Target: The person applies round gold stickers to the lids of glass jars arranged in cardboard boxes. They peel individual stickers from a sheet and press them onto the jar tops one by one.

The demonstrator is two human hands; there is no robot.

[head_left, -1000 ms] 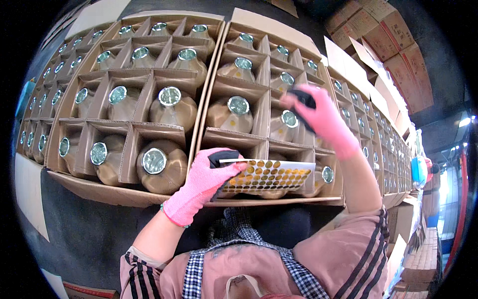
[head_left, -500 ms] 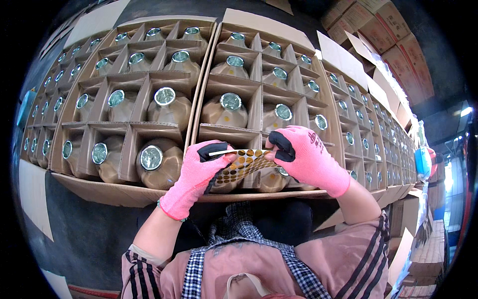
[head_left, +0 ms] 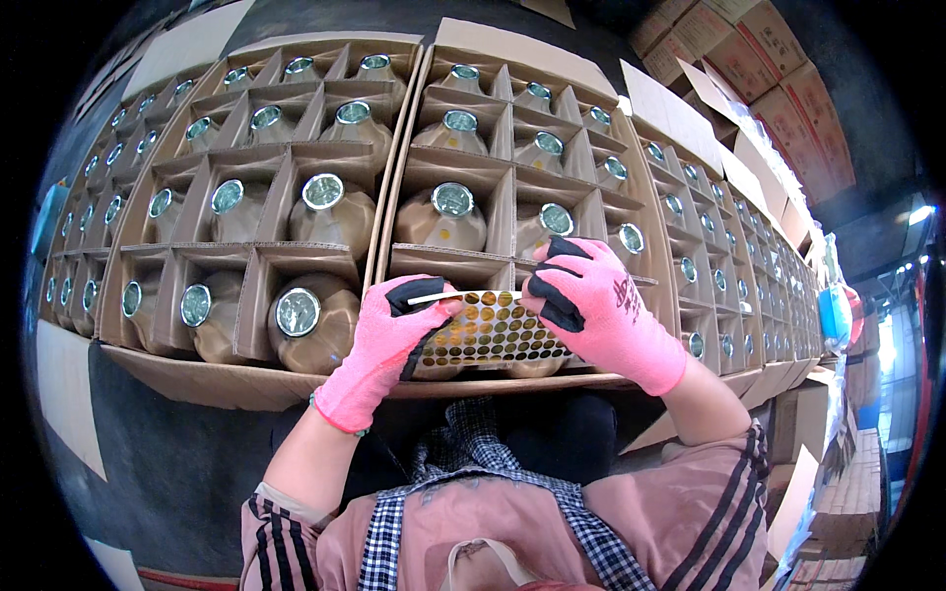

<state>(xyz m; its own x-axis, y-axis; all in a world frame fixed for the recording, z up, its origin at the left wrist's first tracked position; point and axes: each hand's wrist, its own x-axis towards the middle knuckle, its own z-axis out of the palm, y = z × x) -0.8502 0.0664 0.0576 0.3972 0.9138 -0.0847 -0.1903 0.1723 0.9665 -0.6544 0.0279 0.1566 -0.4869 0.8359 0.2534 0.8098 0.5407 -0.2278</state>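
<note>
A sheet of round gold stickers (head_left: 493, 333) hangs between my two hands, in front of the nearest row of bottles. My left hand (head_left: 376, 340), in a pink glove with black fingertips, is closed on the sheet's upper left edge. Pinching its upper right part is my right hand (head_left: 616, 320), in a matching glove; whether a single sticker is between these fingertips cannot be made out. Behind the sheet, a brownish glass bottle (head_left: 429, 222) with a silvery round mouth stands in its cardboard compartment and shows a small yellow dot. The sheet and gloves partly hide the closest bottles.
An open carton (head_left: 227, 389) with dividers, full of similar bottles, adjoins on the left. More open cartons of bottles (head_left: 690, 271) curve away to the right, their flaps (head_left: 675, 108) raised. Closed cartons (head_left: 778, 79) are stacked at the far right, on the dark floor.
The sheet has tipped so its gold dots face me more fully. My right hand has turned, its fingers raised slightly. The left hand has barely moved.
</note>
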